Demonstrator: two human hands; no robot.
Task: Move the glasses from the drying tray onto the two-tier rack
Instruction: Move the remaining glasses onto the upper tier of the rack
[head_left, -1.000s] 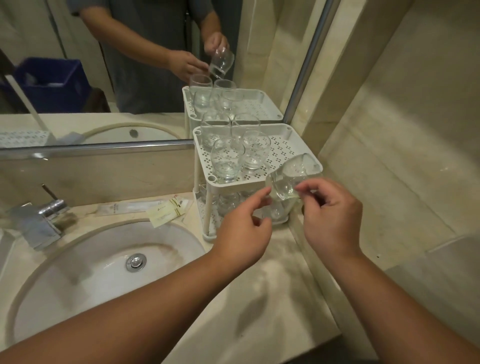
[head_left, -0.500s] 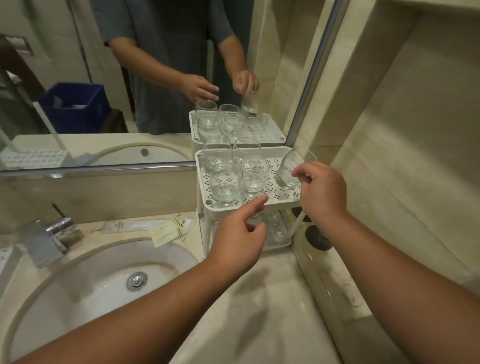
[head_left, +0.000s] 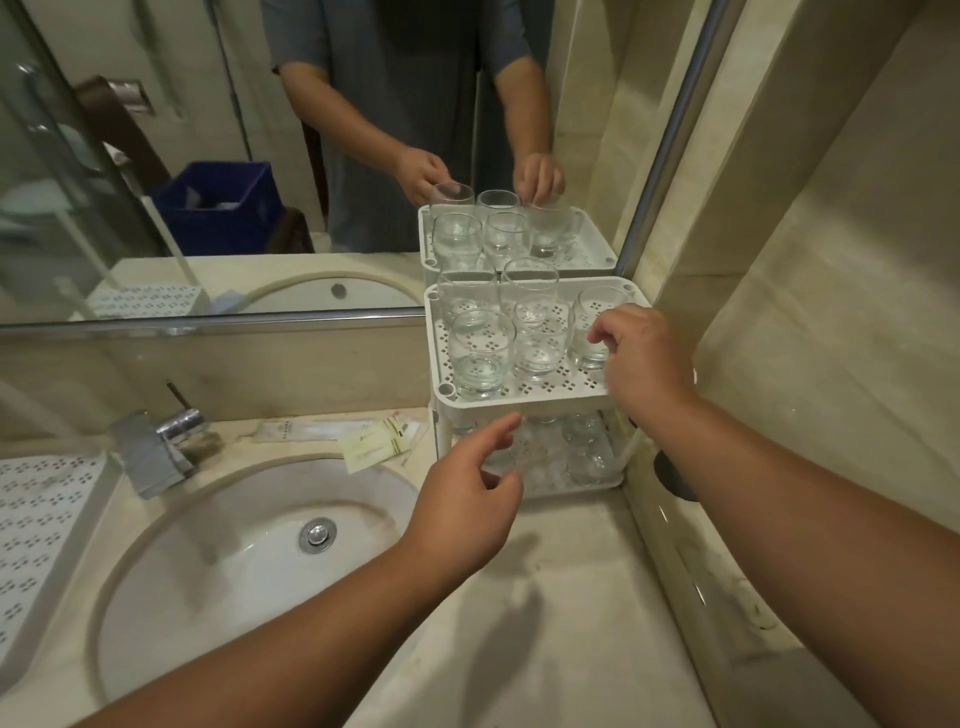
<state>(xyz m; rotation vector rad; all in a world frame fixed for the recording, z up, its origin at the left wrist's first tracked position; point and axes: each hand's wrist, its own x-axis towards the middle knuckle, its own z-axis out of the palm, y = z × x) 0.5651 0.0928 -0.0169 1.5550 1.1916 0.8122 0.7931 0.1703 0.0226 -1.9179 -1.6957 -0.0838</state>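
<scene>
White perforated plastic two-tier rack (head_left: 524, 397) stands far right on the counter. My right hand (head_left: 641, 358) loosely pinches the clear upright glass (head_left: 592, 325) just left of its fingers; left hand (head_left: 467, 499) lower, relaxed, empty.

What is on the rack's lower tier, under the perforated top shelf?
Under the top shelf of the rack, clear glasses stand on the lower tier. Their number cannot be told: the shelf's front edge covers their upper parts, and the left hand hides those behind it.
</scene>
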